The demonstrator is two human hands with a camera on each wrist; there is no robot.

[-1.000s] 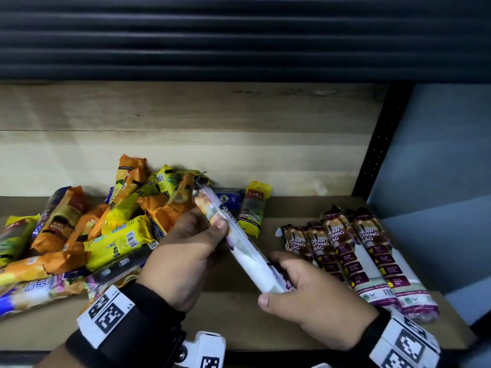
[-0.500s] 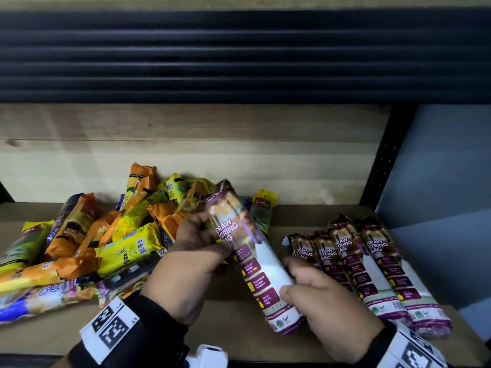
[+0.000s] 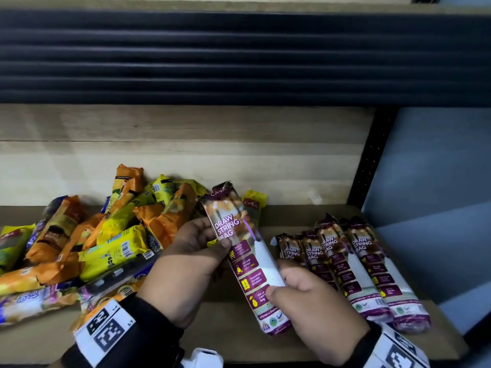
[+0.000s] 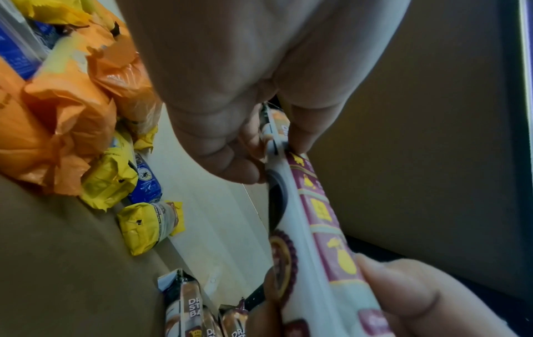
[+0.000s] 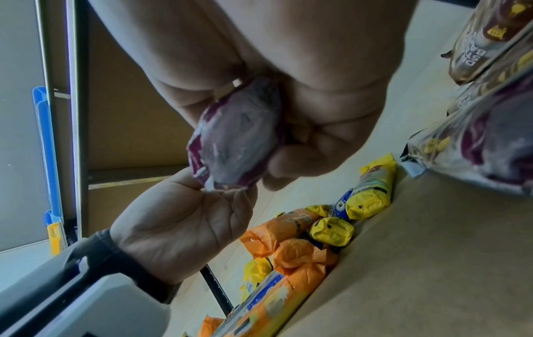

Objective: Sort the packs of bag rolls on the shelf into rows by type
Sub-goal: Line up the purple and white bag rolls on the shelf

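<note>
Mid-sort: purple draw-string pack (image 3: 245, 258) grasped at both ends, left hand (image 3: 186, 269) far end, right hand (image 3: 313, 309) near end; next, prob. lay beside matching row (image 3: 353, 272) at right of shelf (image 3: 218, 338), parallel, label up.

A purple-and-white drawstring pack (image 3: 247, 264) is held tilted above the shelf (image 3: 292, 216). Four alike (image 3: 353, 272) lie in a row at right; orange and yellow packs (image 3: 106, 235) are heaped at left.

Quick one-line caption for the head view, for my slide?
Both hands, left hand and right hand, hold a drawstring bag pack beside the row of four matching packs.
</note>
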